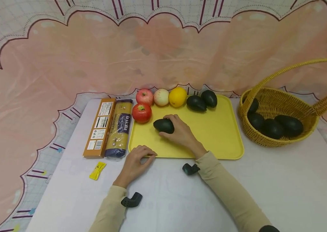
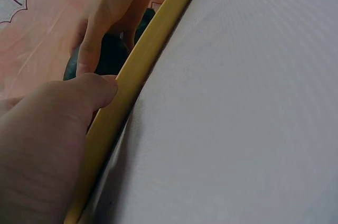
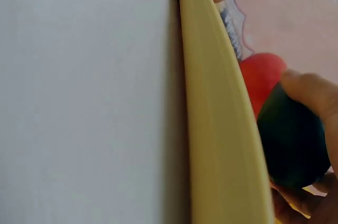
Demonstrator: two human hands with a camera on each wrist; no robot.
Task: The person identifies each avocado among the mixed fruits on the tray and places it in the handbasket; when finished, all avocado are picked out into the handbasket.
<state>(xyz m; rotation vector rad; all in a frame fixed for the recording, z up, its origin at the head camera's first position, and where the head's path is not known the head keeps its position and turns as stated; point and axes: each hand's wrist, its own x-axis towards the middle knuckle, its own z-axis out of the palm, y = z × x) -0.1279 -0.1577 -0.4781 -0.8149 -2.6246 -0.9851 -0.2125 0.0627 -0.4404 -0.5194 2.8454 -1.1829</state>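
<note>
Avocado is sitting in the right grip, over the left part of the yellow tray; whether it is touching the tray floor we aren't managing to tell. We are seeing the right hand gripping it, fingers on the far side, thumb on the near side. Key relation we are noting: the fruit is pointing out leftward from the right grip, long axis running roughly side to side, exposed end aiming just below the red fruit. Right hand is plainly the nearer one; left hand is resting at the tray's front rim, fingers bent, and we are not telling a pinch from a light touch there.

Materials: avocado is showing dark, near-black green skin, smooth egg shape. Tray is looking smooth and rigid, with rounded corners and a raised lip. Red fruit is looking round and glossy. Two more avocados are lying at the far edge beside a yellow fruit. Woven basket is standing on the right, coarse-textured, arched handle, holding several dark avocados. Spaghetti packet is shining in clear film, lying on the white counter next to a long brown box
</note>
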